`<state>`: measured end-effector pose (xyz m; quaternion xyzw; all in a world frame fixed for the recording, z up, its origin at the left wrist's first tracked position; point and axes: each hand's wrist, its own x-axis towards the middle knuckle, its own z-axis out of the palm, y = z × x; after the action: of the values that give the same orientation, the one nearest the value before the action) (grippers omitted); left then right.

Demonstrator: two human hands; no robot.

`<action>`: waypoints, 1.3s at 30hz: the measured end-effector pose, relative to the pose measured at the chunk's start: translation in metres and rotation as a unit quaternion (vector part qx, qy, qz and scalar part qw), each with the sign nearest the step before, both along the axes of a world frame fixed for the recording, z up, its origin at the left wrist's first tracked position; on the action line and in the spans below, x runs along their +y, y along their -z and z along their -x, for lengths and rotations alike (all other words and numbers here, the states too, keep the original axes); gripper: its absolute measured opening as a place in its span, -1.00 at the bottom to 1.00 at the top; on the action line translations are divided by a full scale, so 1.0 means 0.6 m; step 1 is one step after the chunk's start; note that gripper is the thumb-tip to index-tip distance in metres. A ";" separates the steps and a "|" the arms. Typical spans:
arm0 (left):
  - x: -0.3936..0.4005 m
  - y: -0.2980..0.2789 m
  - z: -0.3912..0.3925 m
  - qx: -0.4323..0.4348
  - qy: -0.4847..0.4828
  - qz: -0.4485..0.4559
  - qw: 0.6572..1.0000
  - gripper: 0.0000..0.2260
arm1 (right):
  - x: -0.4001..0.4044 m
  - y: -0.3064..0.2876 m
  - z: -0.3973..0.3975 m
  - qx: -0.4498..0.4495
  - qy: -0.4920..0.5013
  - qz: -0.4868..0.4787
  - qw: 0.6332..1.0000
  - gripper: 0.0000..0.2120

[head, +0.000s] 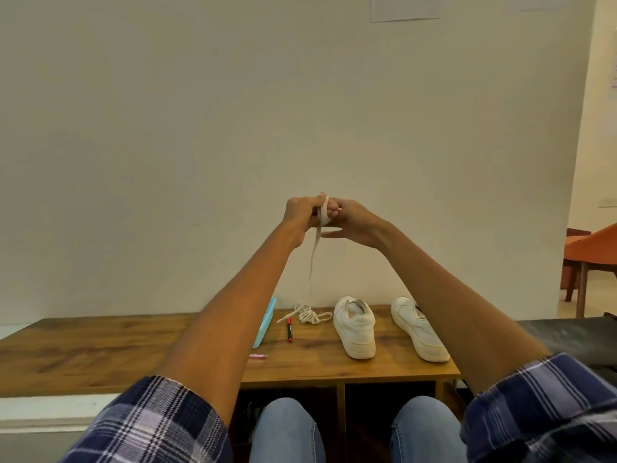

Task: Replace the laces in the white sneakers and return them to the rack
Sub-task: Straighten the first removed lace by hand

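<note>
At frame centre, left hand and right hand each pinch 1 lace, raised to straighten it; 2 sneakers wait on the counter below.

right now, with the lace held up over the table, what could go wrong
1. The pale flat lace trails down from both hands, left hand and right hand, to the loose lace pile; lifting may snag it.
2. The dragged pile might knock the red-tipped black pen.
</note>
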<state>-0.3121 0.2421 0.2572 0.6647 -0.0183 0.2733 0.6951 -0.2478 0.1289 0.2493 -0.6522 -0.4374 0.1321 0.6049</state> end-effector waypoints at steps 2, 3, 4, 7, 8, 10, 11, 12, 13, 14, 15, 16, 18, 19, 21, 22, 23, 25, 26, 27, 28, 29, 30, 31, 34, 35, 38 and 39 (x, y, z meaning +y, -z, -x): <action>0.005 0.002 -0.002 0.001 -0.010 0.020 1.000 -0.80 | 0.005 0.004 0.005 0.030 -0.014 0.009 0.999 -0.70; 0.006 0.003 -0.002 -0.004 -0.016 0.030 0.999 -0.80 | 0.010 0.004 0.006 0.046 -0.015 0.018 0.999 -0.70; 0.005 0.004 0.000 -0.015 -0.026 0.038 0.999 -0.79 | 0.012 0.005 0.008 0.045 -0.008 0.042 0.998 -0.70; 0.013 0.001 0.002 -0.047 -0.069 0.066 0.994 -0.75 | 0.014 0.009 0.015 -0.024 0.015 0.177 0.984 -0.71; 0.020 0.002 0.000 -0.045 -0.080 0.068 0.993 -0.75 | 0.012 0.008 0.019 -0.039 0.009 0.200 0.979 -0.72; 0.034 0.008 -0.003 -0.023 -0.127 -0.005 0.992 -0.74 | 0.009 0.001 0.025 -0.045 -0.008 0.188 0.981 -0.73; 0.041 0.014 -0.004 -0.009 -0.160 -0.075 0.984 -0.71 | 0.008 -0.004 0.027 -0.042 -0.012 0.166 0.985 -0.73; 0.047 0.020 -0.005 -0.001 -0.183 -0.140 0.973 -0.69 | 0.008 -0.009 0.029 -0.039 -0.011 0.140 0.989 -0.73; 0.050 0.024 -0.004 0.006 -0.190 -0.187 0.964 -0.67 | 0.009 -0.013 0.029 -0.036 -0.002 0.114 0.993 -0.72; 0.050 0.028 0.000 0.015 -0.179 -0.213 0.960 -0.68 | 0.009 -0.015 0.028 -0.030 0.012 0.088 0.996 -0.71; 0.048 0.031 0.003 0.024 -0.157 -0.225 0.961 -0.71 | 0.010 -0.016 0.026 -0.016 0.027 0.062 0.998 -0.71; 0.048 0.032 0.003 0.032 -0.135 -0.232 0.963 -0.74 | 0.011 -0.017 0.023 0.004 0.039 0.036 0.999 -0.71; 0.045 0.034 0.003 0.045 -0.096 -0.238 0.966 -0.76 | 0.013 -0.018 0.017 0.057 0.040 -0.010 0.998 -0.72; 0.042 0.035 0.003 0.046 -0.076 -0.228 0.970 -0.75 | 0.014 -0.019 0.014 0.087 0.038 -0.031 0.995 -0.72; 0.034 0.036 0.001 0.049 -0.047 -0.185 0.981 -0.69 | 0.015 -0.021 0.007 0.141 0.049 -0.064 0.987 -0.74; 0.031 0.035 0.002 0.051 -0.032 -0.167 0.984 -0.66 | 0.016 -0.022 0.002 0.164 0.057 -0.077 0.982 -0.75; 0.029 0.034 0.005 0.052 -0.015 -0.160 0.986 -0.66 | 0.015 -0.022 -0.001 0.188 0.061 -0.091 0.976 -0.77; 0.025 0.033 0.009 0.058 0.018 -0.161 0.985 -0.70 | 0.010 -0.022 -0.004 0.235 0.045 -0.136 0.961 -0.81; 0.025 0.034 0.010 0.062 0.028 -0.165 0.984 -0.71 | 0.006 -0.023 -0.006 0.254 0.031 -0.163 0.953 -0.81; 0.024 0.034 0.011 0.063 0.033 -0.164 0.984 -0.71 | 0.001 -0.023 -0.009 0.266 0.019 -0.183 0.946 -0.77; 0.024 0.035 0.012 0.061 0.035 -0.153 0.986 -0.72 | -0.005 -0.024 -0.012 0.266 0.013 -0.188 0.945 -0.72; 0.023 0.036 0.012 0.055 0.039 -0.129 0.989 -0.73 | -0.009 -0.023 -0.014 0.252 0.013 -0.176 0.951 -0.69; 0.023 0.036 0.010 0.048 0.045 -0.097 0.993 -0.75 | -0.012 -0.020 -0.015 0.229 0.015 -0.144 0.963 -0.68; 0.022 0.035 0.009 0.040 0.052 -0.065 0.996 -0.77 | -0.014 -0.015 -0.016 0.202 0.013 -0.105 0.974 -0.69; 0.018 0.028 0.006 0.017 0.061 -0.006 0.998 -0.77 | -0.011 0.004 -0.017 0.151 -0.026 -0.019 0.988 -0.67; 0.016 0.026 0.006 0.011 0.059 0.001 0.998 -0.76 | -0.008 0.010 -0.016 0.149 -0.042 -0.012 0.988 -0.66; 0.012 0.021 0.008 0.000 0.044 0.017 0.999 -0.74 | -0.002 0.022 -0.015 0.173 -0.082 -0.023 0.981 -0.70; 0.012 0.019 0.009 -0.002 0.039 0.021 0.999 -0.73 | -0.002 0.024 -0.017 0.178 -0.090 -0.020 0.980 -0.72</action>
<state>-0.3175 0.2494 0.2457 0.6483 -0.0395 0.2474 0.7190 -0.2377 0.1274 0.2348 -0.5640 -0.3825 0.2908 0.6716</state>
